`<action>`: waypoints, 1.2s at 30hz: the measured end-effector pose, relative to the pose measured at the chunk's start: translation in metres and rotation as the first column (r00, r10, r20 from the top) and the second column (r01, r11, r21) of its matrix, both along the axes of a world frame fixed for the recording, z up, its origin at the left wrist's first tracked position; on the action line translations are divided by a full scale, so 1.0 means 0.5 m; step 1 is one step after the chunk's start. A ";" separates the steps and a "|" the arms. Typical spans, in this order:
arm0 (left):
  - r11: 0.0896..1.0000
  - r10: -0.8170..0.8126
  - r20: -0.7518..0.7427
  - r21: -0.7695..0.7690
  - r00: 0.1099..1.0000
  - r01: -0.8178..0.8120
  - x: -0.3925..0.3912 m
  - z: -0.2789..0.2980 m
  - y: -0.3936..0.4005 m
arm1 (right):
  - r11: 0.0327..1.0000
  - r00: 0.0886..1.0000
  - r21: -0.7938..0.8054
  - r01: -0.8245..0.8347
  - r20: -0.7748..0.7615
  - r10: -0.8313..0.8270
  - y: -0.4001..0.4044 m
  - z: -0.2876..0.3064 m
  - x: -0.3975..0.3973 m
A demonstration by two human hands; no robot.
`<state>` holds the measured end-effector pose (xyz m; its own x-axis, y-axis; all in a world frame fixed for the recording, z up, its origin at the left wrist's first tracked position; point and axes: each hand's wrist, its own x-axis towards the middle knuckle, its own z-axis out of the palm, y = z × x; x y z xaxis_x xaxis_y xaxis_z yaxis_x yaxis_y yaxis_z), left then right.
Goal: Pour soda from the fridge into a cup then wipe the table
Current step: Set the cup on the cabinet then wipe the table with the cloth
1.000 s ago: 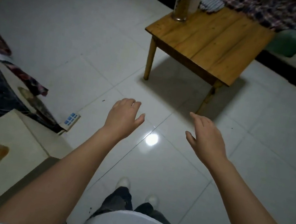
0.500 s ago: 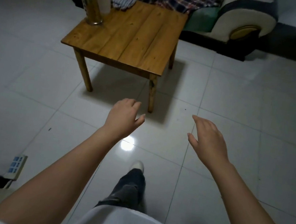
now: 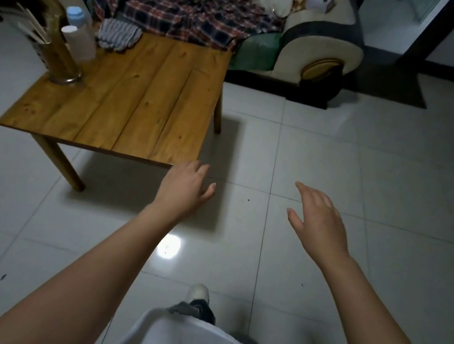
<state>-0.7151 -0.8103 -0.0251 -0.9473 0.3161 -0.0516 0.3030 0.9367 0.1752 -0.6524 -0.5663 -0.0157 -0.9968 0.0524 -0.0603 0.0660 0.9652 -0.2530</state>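
Up at the left, the wooden table (image 3: 130, 104) stands on the pale tiled floor (image 3: 366, 178), its plank top bare across the near half and carrying things only at its far left corner. A brass-coloured holder (image 3: 60, 58) stands there, with pale sticks leaning out of it to the left; touching it on the right is a white bottle (image 3: 78, 42), and just behind that a clear bottle with a light blue cap (image 3: 75, 15). A striped cloth (image 3: 118, 34) lies crumpled at the far edge of the top, just beside the bottles. No soda and no cup can be told in view. Both bare hands are held out low over the floor, well apart from each other and holding nothing. Near the table's near right corner, the left hand (image 3: 185, 189) is palm down with fingers loosely spread and slightly curled. Out to the right, the right hand (image 3: 319, 218) is open with its fingers stretched forward and its thumb apart. Beyond the table is a sofa (image 3: 320, 50) with rounded cream arms trimmed in dark fabric, and a plaid cloth (image 3: 189, 19) is spread over its seat. At the bottom, a white shirt and one light shoe (image 3: 199, 293) show on the tiles.
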 end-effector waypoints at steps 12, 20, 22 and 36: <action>0.996 -0.063 0.062 -0.056 0.996 0.066 -0.335 0.003 0.171 | 1.000 1.000 -0.008 -0.026 0.006 0.026 0.163 -0.015 -0.344; 0.989 0.150 0.037 -0.004 0.988 -0.150 -0.568 0.007 0.298 | 0.975 0.975 0.005 -0.221 0.022 0.221 0.301 -0.011 -0.646; 0.975 0.221 0.035 0.013 0.975 -0.222 -0.614 0.007 0.319 | 0.962 0.961 0.009 -0.274 0.020 0.274 0.328 -0.006 -0.719; 0.821 0.567 0.073 0.035 0.821 -0.570 -0.863 -0.028 0.262 | 0.836 0.836 0.026 -0.548 0.006 0.548 0.284 0.003 -1.141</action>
<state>-1.1466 -0.6794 -0.0392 -0.9556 -0.2737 -0.1092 -0.2921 0.9286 0.2291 -1.2226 -0.4243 -0.0144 -0.8629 -0.5012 -0.0645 -0.4763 0.8494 -0.2273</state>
